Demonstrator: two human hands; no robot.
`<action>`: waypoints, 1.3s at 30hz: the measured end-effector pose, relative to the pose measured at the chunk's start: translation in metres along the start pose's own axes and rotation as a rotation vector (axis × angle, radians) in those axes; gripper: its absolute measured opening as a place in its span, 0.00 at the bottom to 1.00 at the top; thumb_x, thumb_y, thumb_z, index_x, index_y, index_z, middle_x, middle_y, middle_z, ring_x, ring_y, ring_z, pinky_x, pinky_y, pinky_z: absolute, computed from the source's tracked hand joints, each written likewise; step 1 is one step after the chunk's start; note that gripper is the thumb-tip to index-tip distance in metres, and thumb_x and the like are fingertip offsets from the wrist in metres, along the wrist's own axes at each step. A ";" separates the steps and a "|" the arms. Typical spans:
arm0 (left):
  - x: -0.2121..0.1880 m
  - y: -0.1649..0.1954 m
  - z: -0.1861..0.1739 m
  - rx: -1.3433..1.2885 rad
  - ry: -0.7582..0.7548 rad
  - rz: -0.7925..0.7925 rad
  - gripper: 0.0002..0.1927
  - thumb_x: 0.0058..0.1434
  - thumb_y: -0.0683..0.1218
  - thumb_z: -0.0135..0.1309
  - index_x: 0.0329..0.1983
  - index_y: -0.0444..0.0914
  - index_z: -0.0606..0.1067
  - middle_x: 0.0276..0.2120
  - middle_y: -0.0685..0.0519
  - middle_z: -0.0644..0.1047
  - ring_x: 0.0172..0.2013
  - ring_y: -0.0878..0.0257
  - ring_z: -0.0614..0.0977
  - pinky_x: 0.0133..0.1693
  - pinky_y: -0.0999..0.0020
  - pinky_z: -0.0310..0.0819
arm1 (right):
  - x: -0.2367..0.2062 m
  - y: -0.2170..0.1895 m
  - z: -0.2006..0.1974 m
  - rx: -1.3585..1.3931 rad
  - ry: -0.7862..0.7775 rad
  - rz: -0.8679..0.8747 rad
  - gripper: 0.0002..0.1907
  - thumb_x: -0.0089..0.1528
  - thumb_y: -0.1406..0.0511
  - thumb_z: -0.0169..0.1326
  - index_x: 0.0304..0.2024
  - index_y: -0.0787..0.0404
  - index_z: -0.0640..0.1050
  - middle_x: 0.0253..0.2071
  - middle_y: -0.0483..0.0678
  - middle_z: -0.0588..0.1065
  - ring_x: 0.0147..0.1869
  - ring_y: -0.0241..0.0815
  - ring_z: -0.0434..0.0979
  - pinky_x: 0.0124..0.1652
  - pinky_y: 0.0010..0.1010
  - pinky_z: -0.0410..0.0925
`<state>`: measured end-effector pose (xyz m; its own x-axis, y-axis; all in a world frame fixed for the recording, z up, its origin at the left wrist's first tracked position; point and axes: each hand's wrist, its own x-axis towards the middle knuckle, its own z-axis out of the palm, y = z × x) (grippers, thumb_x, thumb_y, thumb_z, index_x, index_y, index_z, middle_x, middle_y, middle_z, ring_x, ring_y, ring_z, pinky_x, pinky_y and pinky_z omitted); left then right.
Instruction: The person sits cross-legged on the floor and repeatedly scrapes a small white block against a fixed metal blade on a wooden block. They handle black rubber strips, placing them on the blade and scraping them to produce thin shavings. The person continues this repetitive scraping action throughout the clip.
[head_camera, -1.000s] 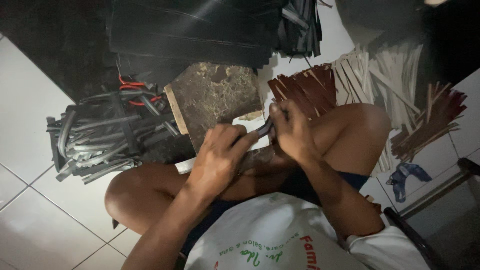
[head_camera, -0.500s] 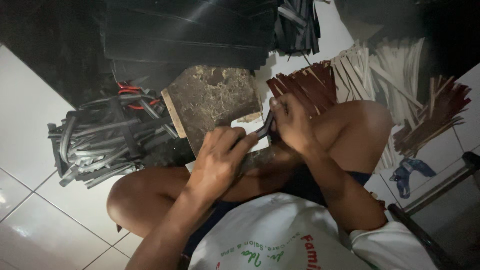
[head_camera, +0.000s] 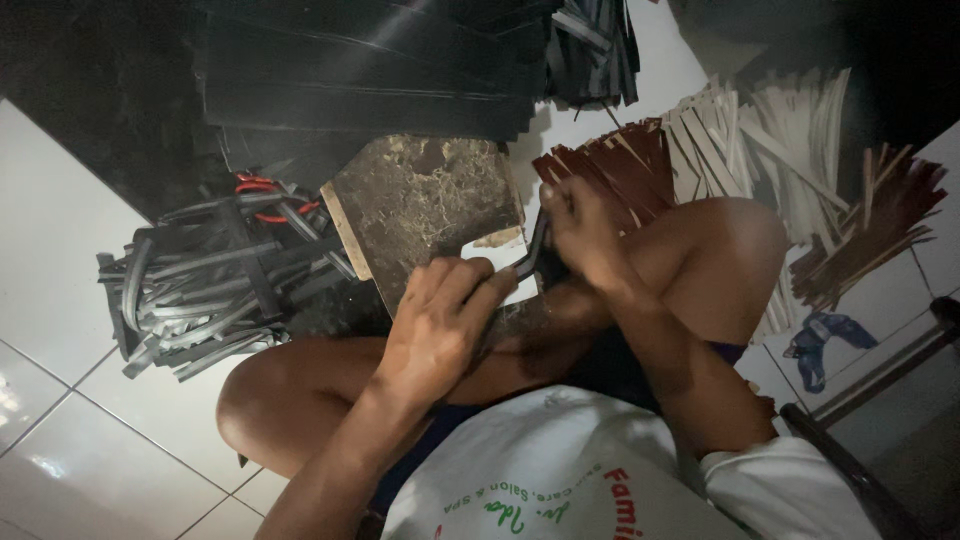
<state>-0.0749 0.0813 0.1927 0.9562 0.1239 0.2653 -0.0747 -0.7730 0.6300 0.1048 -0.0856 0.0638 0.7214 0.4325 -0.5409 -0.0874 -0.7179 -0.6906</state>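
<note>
Evidently the trimming or shaping of a dark strip (head_camera: 537, 250) is in hand. The left hand (head_camera: 440, 325) is clenched around its lower end, though what else it grips cannot be told; the right hand (head_camera: 585, 230) pinches its upper end, just above a scarred wooden board (head_camera: 420, 205). The strip spans between both hands, over the crossed legs. Any next stroke calls for a steady hold, judging by the tight grips.

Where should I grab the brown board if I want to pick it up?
Probably grip the brown board by its pale left edge, coming from the left. That long side faces the strips and is bare, while the right hand and left hand crowd its near corner.
</note>
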 end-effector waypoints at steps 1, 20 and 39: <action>0.001 0.000 0.000 -0.004 0.000 0.002 0.18 0.59 0.41 0.60 0.53 0.35 0.78 0.45 0.50 0.77 0.45 0.56 0.77 0.46 0.61 0.70 | 0.002 0.000 0.000 -0.026 0.021 -0.060 0.20 0.72 0.53 0.46 0.44 0.63 0.75 0.32 0.52 0.74 0.34 0.39 0.73 0.35 0.36 0.67; 0.004 0.003 -0.004 -0.005 -0.033 0.011 0.21 0.56 0.44 0.61 0.54 0.36 0.78 0.46 0.51 0.76 0.45 0.56 0.77 0.46 0.61 0.68 | 0.037 0.028 0.012 -0.140 0.108 -0.066 0.19 0.71 0.54 0.48 0.44 0.66 0.75 0.39 0.61 0.77 0.43 0.54 0.79 0.44 0.47 0.69; 0.001 0.004 0.002 0.126 -0.058 0.047 0.20 0.58 0.41 0.59 0.55 0.38 0.79 0.47 0.55 0.76 0.44 0.59 0.75 0.46 0.59 0.65 | 0.064 0.039 0.017 -0.241 0.121 -0.027 0.17 0.70 0.57 0.48 0.44 0.66 0.73 0.40 0.63 0.78 0.44 0.60 0.80 0.44 0.49 0.69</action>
<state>-0.0733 0.0775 0.1944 0.9675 0.0527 0.2473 -0.0868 -0.8494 0.5206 0.1363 -0.0768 -0.0059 0.7995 0.3955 -0.4520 0.0890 -0.8223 -0.5621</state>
